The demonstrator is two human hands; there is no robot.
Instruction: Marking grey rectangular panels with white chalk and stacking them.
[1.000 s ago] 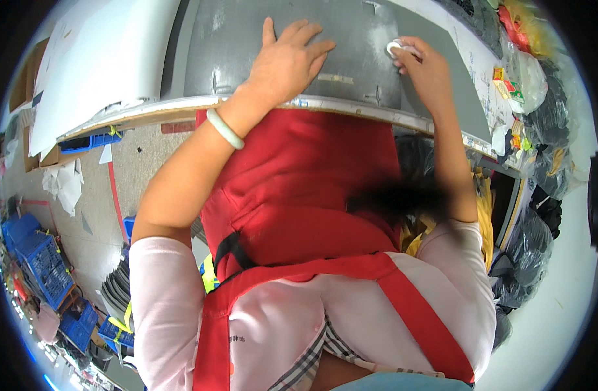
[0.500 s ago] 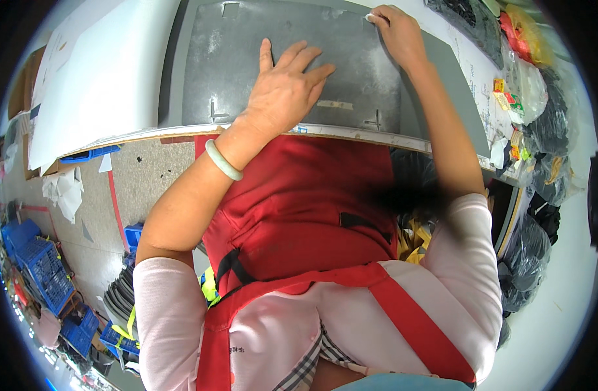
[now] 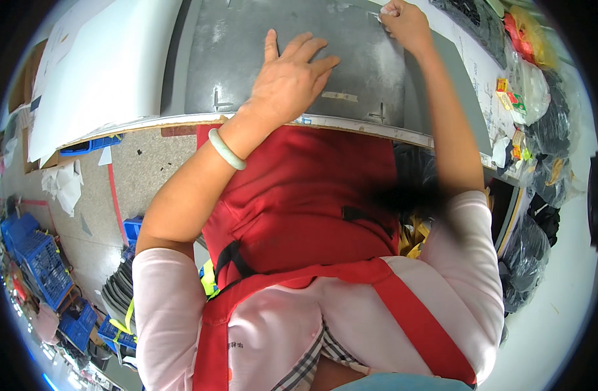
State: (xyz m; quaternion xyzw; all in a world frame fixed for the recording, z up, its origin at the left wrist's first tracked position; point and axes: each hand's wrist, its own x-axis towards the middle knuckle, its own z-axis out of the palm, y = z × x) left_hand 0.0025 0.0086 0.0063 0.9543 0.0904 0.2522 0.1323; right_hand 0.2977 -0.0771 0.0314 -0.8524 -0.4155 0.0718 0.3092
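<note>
A dark grey board [image 3: 247, 58] with L-shaped slots, pale smears and a strip of tape lies on a larger grey sheet [image 3: 446, 85]. My left hand [image 3: 289, 78] rests flat on the board with its fingers spread, a pale green bangle [image 3: 226, 150] around that wrist. At the far right part of the board, my right hand [image 3: 406, 27] is closed in a pinch on a small white piece [image 3: 382, 12] resembling chalk. Its tip is near the board's edge; whether it touches is hard to see.
A large white sheet [image 3: 103, 72] covers the table's left side. Plastic bags [image 3: 530, 88] and small packets [image 3: 509, 98] line the right side. Blue crates [image 3: 45, 264] stand on the floor at left. The table's front edge [image 3: 331, 122] runs just before my red apron.
My right hand has moved slightly right and its fingers have curled more around the white piece. My left hand stays spread on the board. The whole view has shifted a little.
</note>
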